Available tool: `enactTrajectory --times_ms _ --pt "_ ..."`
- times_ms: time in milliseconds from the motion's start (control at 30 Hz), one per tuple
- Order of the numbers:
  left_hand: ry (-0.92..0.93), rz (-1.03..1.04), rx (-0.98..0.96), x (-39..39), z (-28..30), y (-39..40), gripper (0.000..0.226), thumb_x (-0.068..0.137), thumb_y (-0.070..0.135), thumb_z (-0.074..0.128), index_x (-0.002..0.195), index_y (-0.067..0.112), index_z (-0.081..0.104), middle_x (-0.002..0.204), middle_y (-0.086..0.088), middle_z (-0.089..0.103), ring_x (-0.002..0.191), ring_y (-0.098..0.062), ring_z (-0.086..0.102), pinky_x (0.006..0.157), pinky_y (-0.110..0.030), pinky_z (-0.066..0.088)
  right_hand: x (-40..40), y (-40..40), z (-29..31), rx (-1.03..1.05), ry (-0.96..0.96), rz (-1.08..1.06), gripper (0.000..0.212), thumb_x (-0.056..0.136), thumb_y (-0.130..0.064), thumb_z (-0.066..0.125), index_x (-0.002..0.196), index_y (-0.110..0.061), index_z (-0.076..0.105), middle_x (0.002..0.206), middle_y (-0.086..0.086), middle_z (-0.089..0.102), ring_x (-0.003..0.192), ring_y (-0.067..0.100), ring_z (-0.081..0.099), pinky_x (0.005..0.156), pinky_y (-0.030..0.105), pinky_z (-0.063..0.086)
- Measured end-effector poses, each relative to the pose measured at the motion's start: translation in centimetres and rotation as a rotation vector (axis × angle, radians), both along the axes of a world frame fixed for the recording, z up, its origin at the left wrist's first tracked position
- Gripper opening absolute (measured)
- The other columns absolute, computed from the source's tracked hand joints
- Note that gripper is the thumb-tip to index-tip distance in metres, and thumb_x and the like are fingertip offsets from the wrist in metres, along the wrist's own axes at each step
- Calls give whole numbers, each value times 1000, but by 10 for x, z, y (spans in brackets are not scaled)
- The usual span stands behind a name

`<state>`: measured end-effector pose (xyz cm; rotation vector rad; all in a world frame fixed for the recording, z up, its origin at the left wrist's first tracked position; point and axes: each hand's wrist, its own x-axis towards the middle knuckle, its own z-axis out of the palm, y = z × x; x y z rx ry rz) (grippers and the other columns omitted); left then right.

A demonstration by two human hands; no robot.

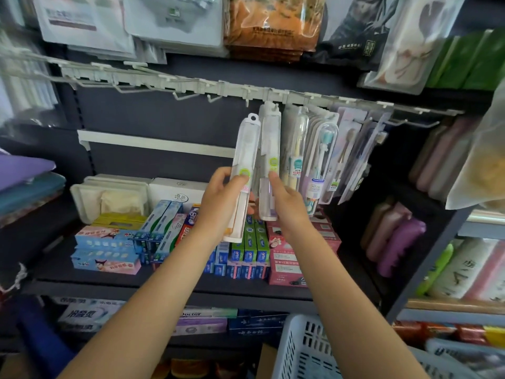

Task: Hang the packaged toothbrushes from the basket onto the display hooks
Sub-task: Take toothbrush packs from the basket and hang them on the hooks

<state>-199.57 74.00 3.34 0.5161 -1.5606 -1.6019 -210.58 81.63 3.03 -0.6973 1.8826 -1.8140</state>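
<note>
My left hand grips a clear packaged toothbrush upright, its hang tab just below and left of the white hook rail. My right hand holds the lower part of a second clear packaged toothbrush, whose top sits on a hook at the rail. Right of it hang several more packaged toothbrushes. The empty hooks lie to the left along the rail. A white slotted basket stands at the bottom, below my right forearm; its contents are hidden.
Toothpaste boxes fill the shelf beneath my hands. Bagged goods hang overhead. Pink and purple bottles stand at the right, and folded purple and teal items lie at the left.
</note>
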Motion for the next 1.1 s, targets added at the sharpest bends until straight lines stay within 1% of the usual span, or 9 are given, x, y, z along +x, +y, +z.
enactTrajectory --times_ms 100,233,400,467,533,700,833,967,1100 --pt "-2 -33 -23 -6 1 -2 12 97 27 62 107 21 65 93 -12 75 70 -20 70 64 -36 57 4 10 -23 84 -113 55 49 95 -59 57 109 -13 63 97 18 74 73 33 75 73 43 63" --pt "-9 -93 -6 -15 5 -3 15 95 27 67 107 19 71 89 -1 73 80 -14 71 67 -28 54 -2 19 -31 118 -147 17 40 102 -45 54 107 -6 62 75 16 70 52 25 68 49 31 54" --pt "2 -144 -27 -25 9 -3 15 94 30 69 105 21 73 82 8 73 77 -8 71 68 -27 52 0 24 -23 26 -93 -26 43 103 -42 52 95 -3 68 67 8 70 52 17 64 57 32 54" --pt "20 -155 -37 -28 11 -3 14 94 30 69 105 22 73 84 7 74 78 -9 72 70 -30 55 4 26 -27 33 -112 7 46 104 -45 49 96 -6 71 76 12 75 56 19 66 60 33 54" --pt "21 -148 -58 -31 13 -4 13 94 30 69 104 23 73 87 6 74 80 -9 72 74 -32 56 5 27 -33 44 -121 41 45 105 -46 46 102 -9 72 86 17 76 58 21 67 58 31 54" --pt "-6 -106 -60 -37 15 -8 15 95 33 68 102 22 74 97 -2 74 84 -10 71 77 -32 57 4 25 -33 9 -129 9 46 105 -40 48 100 0 69 69 12 71 52 22 65 53 31 50" --pt "-30 -85 -47 -43 14 -12 14 95 34 68 100 22 73 97 -1 74 84 -10 70 75 -30 54 0 24 -29 -13 -114 -13 42 106 -36 47 95 -1 67 69 15 68 51 22 64 51 30 52" --pt "-68 -50 -13 -47 7 -18 19 93 38 71 97 20 73 95 -1 75 88 -15 70 87 -40 58 -4 22 -28 -32 -91 -1 41 106 -35 48 102 1 66 68 10 67 51 21 64 51 30 52" --pt "-127 -21 7 -48 -6 -24 22 90 40 73 99 20 72 99 0 74 98 -20 70 89 -42 58 -6 15 -34 27 -85 69 43 102 -46 52 116 -6 64 100 17 72 61 21 70 52 29 54"
